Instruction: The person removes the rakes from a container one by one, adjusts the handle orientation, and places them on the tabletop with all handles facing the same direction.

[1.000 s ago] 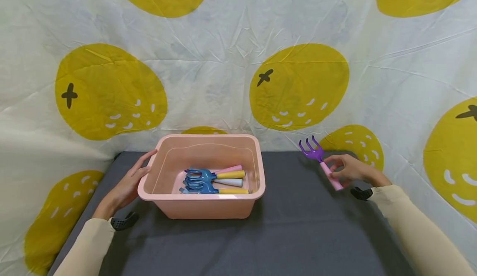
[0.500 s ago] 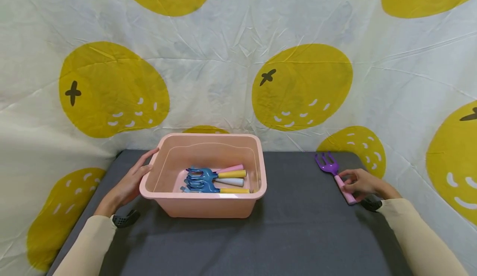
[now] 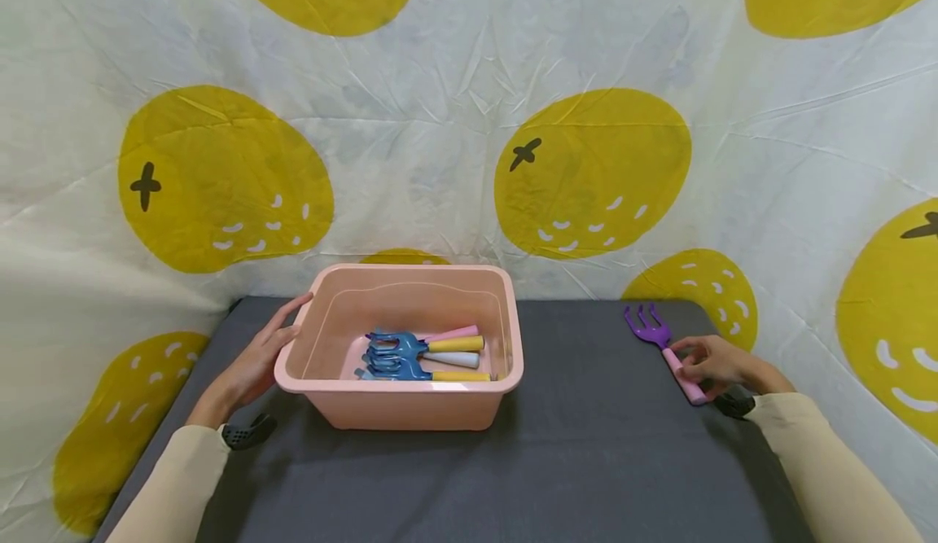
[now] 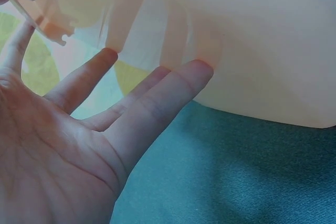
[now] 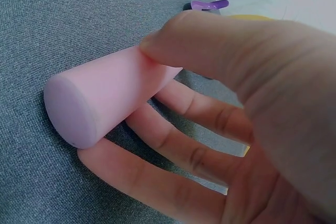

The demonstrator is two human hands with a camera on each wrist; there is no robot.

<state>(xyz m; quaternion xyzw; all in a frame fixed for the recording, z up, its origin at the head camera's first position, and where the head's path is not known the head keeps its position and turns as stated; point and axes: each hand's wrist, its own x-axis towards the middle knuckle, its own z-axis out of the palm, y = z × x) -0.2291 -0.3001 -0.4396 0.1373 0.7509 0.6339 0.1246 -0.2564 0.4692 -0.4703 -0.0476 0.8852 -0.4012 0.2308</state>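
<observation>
A small hand rake with purple tines [image 3: 652, 334] and a pink handle [image 5: 100, 90] lies on the dark grey tabletop at the far right. My right hand [image 3: 721, 362] pinches that handle, thumb on top and fingertips along the side in the right wrist view. On the left, my left hand [image 3: 252, 370] rests against the side of a peach plastic basin [image 3: 403, 409]. Its fingers are nearly straight, with tips touching the outer wall in the left wrist view. Inside the basin, several blue hand rakes [image 3: 401, 369] with yellow handles lie piled beside white and pink handles.
Grey cloth [image 3: 557, 461] covers the table. A white curtain [image 3: 425, 177] printed with yellow fruit hangs right behind its back edge and along both sides. Dark bands [image 3: 249, 431] sit at the wrists.
My right hand has moved right and down with the purple and pink hand rake, lowering it from the air onto the table. The left hand and basin stay put.
</observation>
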